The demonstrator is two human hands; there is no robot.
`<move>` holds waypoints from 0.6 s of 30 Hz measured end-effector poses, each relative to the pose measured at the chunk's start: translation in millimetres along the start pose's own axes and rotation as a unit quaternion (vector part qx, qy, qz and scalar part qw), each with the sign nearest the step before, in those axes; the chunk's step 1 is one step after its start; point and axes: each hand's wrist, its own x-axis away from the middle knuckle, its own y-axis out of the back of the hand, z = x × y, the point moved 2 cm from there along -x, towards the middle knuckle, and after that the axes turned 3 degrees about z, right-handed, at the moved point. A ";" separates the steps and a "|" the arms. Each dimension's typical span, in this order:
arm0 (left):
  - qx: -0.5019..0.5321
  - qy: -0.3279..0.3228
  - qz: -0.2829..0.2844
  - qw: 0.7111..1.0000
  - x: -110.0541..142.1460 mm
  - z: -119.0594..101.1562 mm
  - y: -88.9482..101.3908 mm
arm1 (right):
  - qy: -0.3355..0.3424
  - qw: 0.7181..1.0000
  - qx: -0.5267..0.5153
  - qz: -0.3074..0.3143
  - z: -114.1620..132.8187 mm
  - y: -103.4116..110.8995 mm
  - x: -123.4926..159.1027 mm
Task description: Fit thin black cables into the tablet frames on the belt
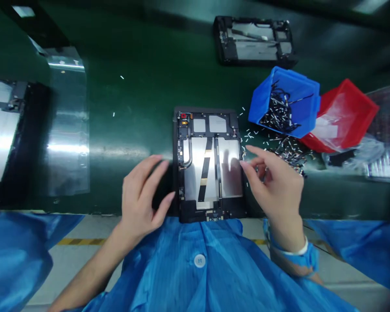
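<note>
Left hand [142,197]: fingers [154,175] open and spread, no grip, tips at the left edge of the tablet frame [201,173]. Right hand [274,186]: fingers open and loosely curved, no grip, tips at or just over the frame's right edge; contact cannot be told.

Tablet frame lies flat on the table [117,86], centred near the table's near edge, long axis running away from the person. Dark rectangular body; matte silver foil panels [229,167]; narrow black strip [204,175]; thin curved black cable [189,151]; small red part [183,115] at the far left corner.

Table surface is glossy dark green. Small black-and-white parts [289,151] lie scattered right of the frame. Square blue plastic bin [299,97], tilted, holds a tangle of similar parts. Red plastic bin [347,115] sits beside it, with clear film [328,128] inside. Two other dark frames [253,41] lie farther off, one at far left. Creased clear plastic sheet [68,121] lies left. Person wears a blue ribbed smock [227,277] and a wrist strap [299,255] on the right wrist.
</note>
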 end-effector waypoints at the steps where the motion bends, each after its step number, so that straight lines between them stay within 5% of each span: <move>1: -0.004 0.049 -0.004 0.999 7.0 -3.0 -1.9 | -0.039 0.999 0.004 0.006 -6.9 0.2 13.2; 7: 0.094 0.165 0.055 0.980 25.6 -33.5 -16.0 | -0.195 0.963 -0.159 0.097 -14.6 -21.6 46.9; 12: 0.301 0.338 -0.012 0.892 10.6 -39.1 8.3 | -0.184 0.922 -0.333 0.066 5.3 -24.6 35.1; 15: 0.324 0.320 -0.100 0.885 -13.8 -16.3 24.8 | -0.095 0.909 -0.402 0.062 7.1 -20.3 31.9; 18: 0.289 0.226 -0.080 0.927 -50.3 36.5 26.0 | -0.076 0.945 -0.317 -0.006 -15.5 -7.5 37.5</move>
